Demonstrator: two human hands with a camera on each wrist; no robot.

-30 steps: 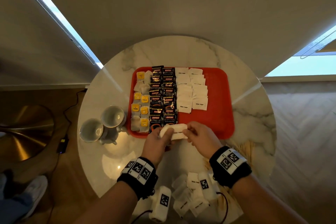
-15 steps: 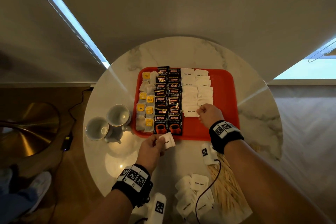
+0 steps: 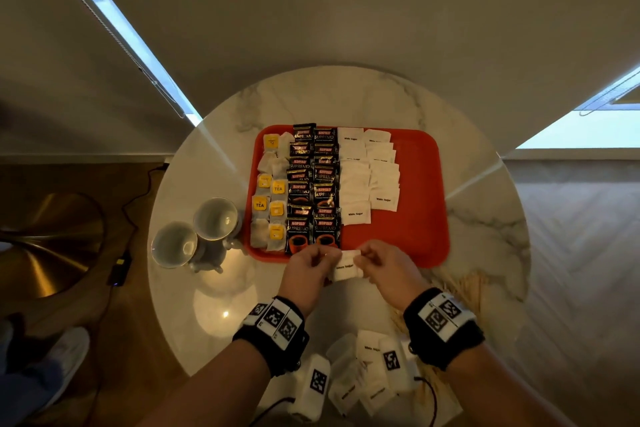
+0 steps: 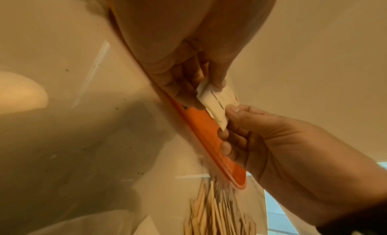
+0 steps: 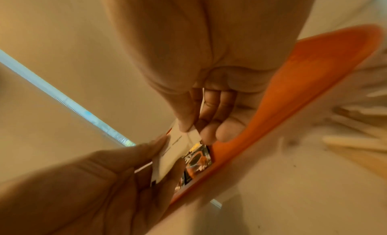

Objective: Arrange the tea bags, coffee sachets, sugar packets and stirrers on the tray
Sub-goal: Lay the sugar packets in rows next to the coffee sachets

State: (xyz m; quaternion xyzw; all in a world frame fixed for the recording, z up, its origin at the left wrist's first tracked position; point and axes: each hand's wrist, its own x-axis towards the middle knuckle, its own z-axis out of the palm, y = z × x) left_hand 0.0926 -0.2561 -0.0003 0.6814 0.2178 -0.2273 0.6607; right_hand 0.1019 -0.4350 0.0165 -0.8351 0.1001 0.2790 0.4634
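A red tray (image 3: 420,191) on the round marble table carries tea bags (image 3: 269,196) on its left, black coffee sachets (image 3: 313,189) in the middle and white sugar packets (image 3: 369,173) to their right. Just before the tray's near rim, both hands hold a small stack of white sugar packets (image 3: 346,267). My left hand (image 3: 310,270) pinches its left end, my right hand (image 3: 382,270) its right end. In the wrist views the packets (image 4: 217,104) (image 5: 173,154) sit between thumbs and fingertips above the tray rim (image 4: 211,139) (image 5: 293,93).
Two empty cups (image 3: 197,236) stand left of the tray. Loose sugar packets (image 3: 363,381) lie at the table's near edge, and a heap of wooden stirrers (image 3: 467,291) (image 4: 220,217) lies near right. The tray's right part is bare red.
My right hand has come back from the sugar column on the tray to the near rim and now pinches the packets that my left hand kept holding.
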